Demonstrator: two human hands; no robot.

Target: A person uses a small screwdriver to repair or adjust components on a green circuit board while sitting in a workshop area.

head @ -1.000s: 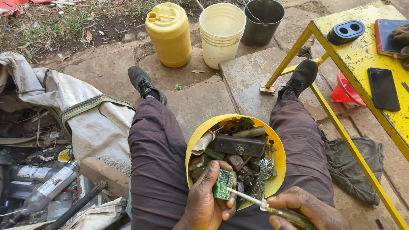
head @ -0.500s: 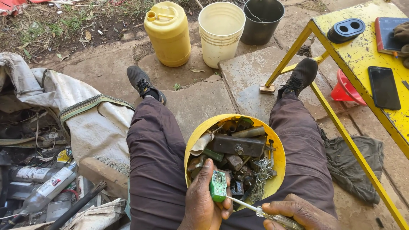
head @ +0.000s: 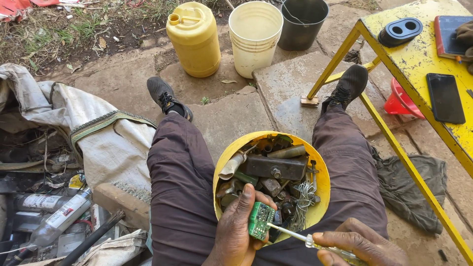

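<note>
I am looking down at an outdoor spot paved with uneven grey stone slabs [head: 123, 83], with a strip of dry grass and dirt [head: 64, 34] running along the top left. At the far left, a dirty white cloth sack [head: 88, 128] is lying open over a heap of clutter, and two clear plastic bottles [head: 59, 216] are lying among it. Moving right, three containers are standing in a row on the slabs: one yellow plastic jerrycan [head: 194, 39], one cream plastic bucket [head: 255, 37] and one dark grey bucket [head: 303, 19]. Two black shoes [head: 165, 96] are resting on the stone, one at each side of my legs.

In my lap, between the thighs, one round yellow plastic bowl [head: 322, 187] is sitting, filled with rusty metal scrap and wire. At its near rim my left hand [head: 236, 231] is pinching a small green circuit board [head: 260, 220] between thumb and fingers, its grip pressed together on the board. My right hand [head: 359, 246] is closing its grip around a screwdriver with a clear yellowish handle [head: 320, 244], whose tip is touching the board.

At the right, one yellow painted metal desk [head: 423, 64] is carrying one black oval plastic part with two holes [head: 400, 30], one dark notebook [head: 451, 32] and one black phone [head: 445, 97]. One red plastic object [head: 401, 101] and one grey rag [head: 411, 189] are lying beneath it.
</note>
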